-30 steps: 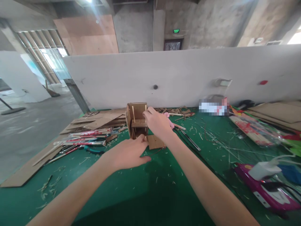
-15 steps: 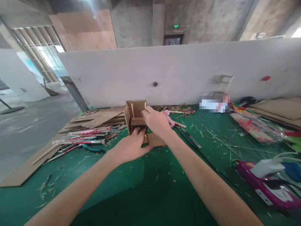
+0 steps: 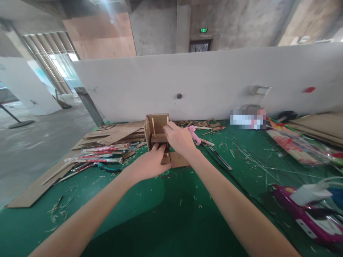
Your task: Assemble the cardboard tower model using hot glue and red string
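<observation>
A small brown cardboard box, its front facing me, stands near the back of the green table. It has a shelf across the middle, and a thin wooden stick runs up its left inner side. My left hand reaches into the opening below the shelf, with its thumb on the flat cardboard piece in front. My right hand closes its fingers on the box's right edge, beside a second light stick. Its fingertips are partly hidden. A cardboard strip lies under my right wrist.
A pink glue gun and a utility knife lie to the right. Teal-handled pliers, wrapped sticks and cardboard sheets are at left. A purple power strip sits front right. A white partition rises behind.
The view has turned slightly to the left, so everything appears a little further right. Both hands keep nearly the same places on the cardboard box.
</observation>
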Action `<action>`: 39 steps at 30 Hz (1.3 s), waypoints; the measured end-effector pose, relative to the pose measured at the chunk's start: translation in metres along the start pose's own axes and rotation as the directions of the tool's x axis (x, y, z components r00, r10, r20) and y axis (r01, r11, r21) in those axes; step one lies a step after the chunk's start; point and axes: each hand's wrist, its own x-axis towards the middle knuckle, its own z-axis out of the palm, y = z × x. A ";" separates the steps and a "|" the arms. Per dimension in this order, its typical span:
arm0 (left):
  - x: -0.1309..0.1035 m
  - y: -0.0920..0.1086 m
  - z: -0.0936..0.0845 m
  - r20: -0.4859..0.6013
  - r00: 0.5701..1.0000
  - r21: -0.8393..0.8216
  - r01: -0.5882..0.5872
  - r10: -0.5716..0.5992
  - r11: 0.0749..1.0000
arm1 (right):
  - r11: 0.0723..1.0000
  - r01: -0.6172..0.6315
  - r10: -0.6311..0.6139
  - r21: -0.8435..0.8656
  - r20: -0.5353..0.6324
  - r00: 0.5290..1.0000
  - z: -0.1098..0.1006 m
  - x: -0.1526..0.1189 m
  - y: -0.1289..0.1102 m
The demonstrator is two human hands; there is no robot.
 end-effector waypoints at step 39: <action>0.000 -0.002 -0.001 0.003 1.000 -0.044 0.012 -0.012 0.999 | 0.999 -0.051 0.051 0.000 0.006 0.999 0.001 -0.002 -0.003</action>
